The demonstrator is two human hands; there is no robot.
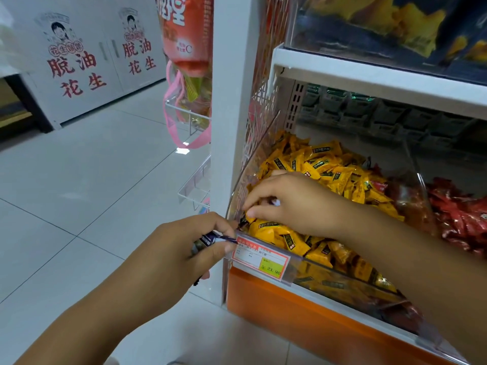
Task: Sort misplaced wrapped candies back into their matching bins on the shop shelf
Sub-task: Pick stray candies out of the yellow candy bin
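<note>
A clear plastic bin (266,143) on the shelf is heaped with yellow wrapped candies (324,167). To its right lies a bin of red wrapped candies (463,219). My left hand (189,246) hovers just outside the yellow bin's front left corner and grips dark purple wrapped candies (210,239). My right hand (287,204) reaches into the yellow bin from the right, fingers curled down among the candies; a small purple-white wrapper (274,202) shows between its fingers.
A price label (261,259) reading 23.90 hangs on the bin's front edge. An orange shelf base (303,317) runs below. The upper shelf (369,72) holds dark and yellow snack bags. Hanging bags (189,61) and empty clear holders (195,183) sit left of the white post; tiled floor lies beyond.
</note>
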